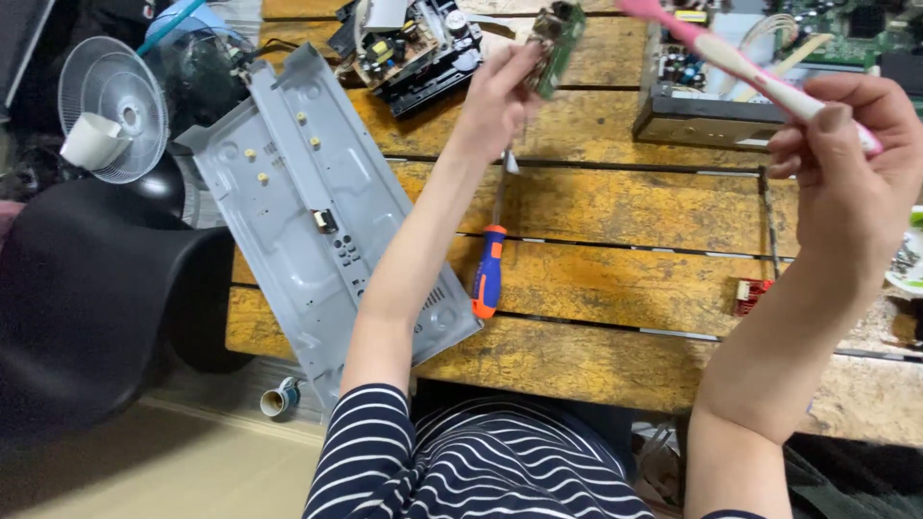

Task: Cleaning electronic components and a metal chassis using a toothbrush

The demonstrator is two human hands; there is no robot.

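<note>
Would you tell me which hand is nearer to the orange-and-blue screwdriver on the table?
Left. The left hand, holding a small circuit board, is above the screwdriver; the right hand, holding a pink-and-white brush, is far off to its right.

board (556, 38): small green circuit piece, tilted upright, held up at 12 o'clock | brush (740, 65): pink-and-white toothbrush-like stick, slanting from 12 down toward 2 o'clock, raised off the counter

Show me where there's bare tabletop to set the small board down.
The wooden planks between the orange-and-blue screwdriver and the small red part lie bare. The far edge is crowded with opened electronics; the grey metal cover fills the left. The left hand holds the small green circuit board.
</note>
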